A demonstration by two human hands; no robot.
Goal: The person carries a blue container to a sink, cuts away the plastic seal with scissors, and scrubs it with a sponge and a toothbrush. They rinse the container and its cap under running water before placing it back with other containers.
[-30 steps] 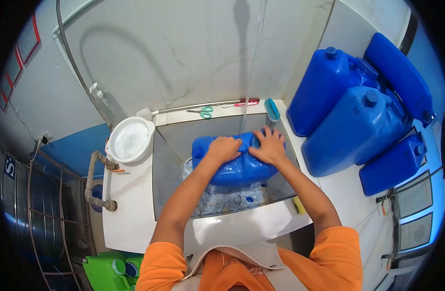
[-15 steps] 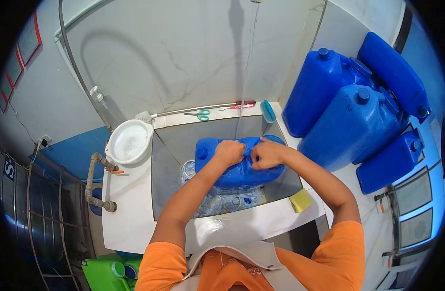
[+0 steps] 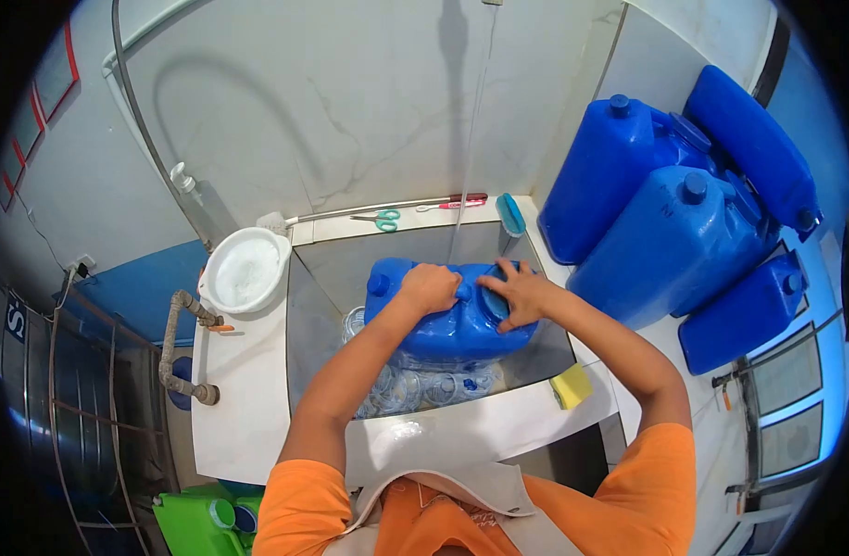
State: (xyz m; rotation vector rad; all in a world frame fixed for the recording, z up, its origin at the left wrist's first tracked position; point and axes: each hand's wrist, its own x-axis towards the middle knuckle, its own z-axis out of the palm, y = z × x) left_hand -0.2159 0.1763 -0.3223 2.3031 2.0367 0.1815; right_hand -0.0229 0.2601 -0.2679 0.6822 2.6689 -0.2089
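We are clutching the blue jug [image 3: 452,341] by its handle [image 3: 464,292] with our left hand [image 3: 430,287] and gripping its wide cap [image 3: 493,304] with our right hand [image 3: 526,295]. It is sitting in the sink [image 3: 315,347].

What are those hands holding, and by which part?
The blue jug, by its top handle, in the left grip. The right grip spreads over its big round cap; whether it holds on can't be told.
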